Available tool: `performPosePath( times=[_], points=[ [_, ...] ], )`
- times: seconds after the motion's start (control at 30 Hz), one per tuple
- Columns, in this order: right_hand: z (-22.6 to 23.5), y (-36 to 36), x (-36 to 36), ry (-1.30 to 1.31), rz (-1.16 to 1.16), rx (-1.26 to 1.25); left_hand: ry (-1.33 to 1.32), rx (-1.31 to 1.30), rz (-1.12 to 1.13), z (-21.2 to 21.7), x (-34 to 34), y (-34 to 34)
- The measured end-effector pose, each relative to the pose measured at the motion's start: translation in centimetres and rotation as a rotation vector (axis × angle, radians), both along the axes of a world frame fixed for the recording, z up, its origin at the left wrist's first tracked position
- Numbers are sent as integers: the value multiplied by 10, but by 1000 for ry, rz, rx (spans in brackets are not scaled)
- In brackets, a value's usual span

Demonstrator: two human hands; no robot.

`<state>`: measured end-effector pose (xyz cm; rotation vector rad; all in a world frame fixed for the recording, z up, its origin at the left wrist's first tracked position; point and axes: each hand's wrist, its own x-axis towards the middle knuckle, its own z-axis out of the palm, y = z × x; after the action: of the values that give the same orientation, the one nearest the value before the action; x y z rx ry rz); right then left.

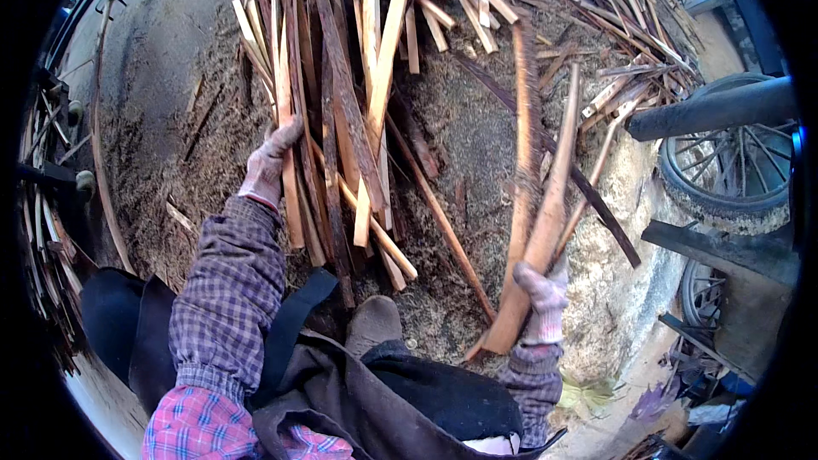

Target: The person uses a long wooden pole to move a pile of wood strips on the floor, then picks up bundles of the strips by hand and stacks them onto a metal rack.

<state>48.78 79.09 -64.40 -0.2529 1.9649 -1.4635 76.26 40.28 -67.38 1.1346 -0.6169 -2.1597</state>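
Note:
My left hand point(274, 153), in a pale soiled work glove, is closed on a light wooden strip point(289, 192) at the left side of a loose pile of long strips point(345, 111). Several of these are pale sawn wood, others dark with bark. On the right, my gloved right hand point(544, 296) grips the near end of a long, slightly bent wooden slab point(545, 230). Another long slab point(521, 119) with a rough edge lies along it, partly blurred; whether my fingers hold that one too, I cannot tell.
Sawdust and bark bits cover the ground point(153, 136). More wood strips point(622, 8) are heaped at the far right. Spoked wheels point(728, 162) and a dark metal bar point(716, 108) stand on the right. My shoe point(373, 324) is just below the pile; more strips line the left edge.

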Motion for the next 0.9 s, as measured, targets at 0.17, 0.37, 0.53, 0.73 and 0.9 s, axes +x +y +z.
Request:
performPosePath(
  times=[0.17, 0.37, 0.53, 0.73, 0.9],
  points=[
    [23, 76, 50, -33, -262, 109, 38, -187, 15, -13, 1, -10],
    [82, 41, 92, -24, -332, -191, -164, -60, 48, -17, 1, -10],
    [137, -31, 53, -176, -1, -697, -188, -141, 18, -5, -4, -4],
    [179, -124, -9, 596, 248, -396, -48, -108, 94, 7, -8, 6],
    [229, -277, 16, 401, 637, -416, -67, -98, 100, 26, -14, 11]
  ],
)
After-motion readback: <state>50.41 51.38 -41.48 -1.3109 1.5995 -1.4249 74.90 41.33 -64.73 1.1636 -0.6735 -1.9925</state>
